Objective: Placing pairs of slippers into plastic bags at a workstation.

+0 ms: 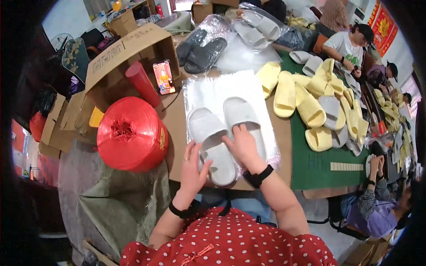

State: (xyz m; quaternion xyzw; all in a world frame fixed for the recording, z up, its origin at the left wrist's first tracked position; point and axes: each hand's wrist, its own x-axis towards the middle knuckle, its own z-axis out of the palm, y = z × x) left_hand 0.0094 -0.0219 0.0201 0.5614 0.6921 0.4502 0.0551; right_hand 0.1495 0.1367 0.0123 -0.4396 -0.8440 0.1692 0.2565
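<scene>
A pair of grey slide slippers lies side by side, toes away from me, on a stack of clear plastic bags (207,90). At the outer edge of the left slipper (220,167) is my left hand (191,170), its fingers spread and holding nothing. My right hand (243,145) rests over the inner side of the right slipper (240,110), fingertips at the strap's opening. Its thumb is stretched toward the left slipper, apart from the fingers. Both slippers lie flat, and the right hand hides part of the right one's footbed.
A roll of red plastic twine (132,134) stands at the left by a cardboard box (128,51) and a lit phone (164,77). Yellow slippers (284,95) and grey ones pile up on a green mat (306,167). Bagged black slippers (206,55) lie beyond. Other people sit at the right.
</scene>
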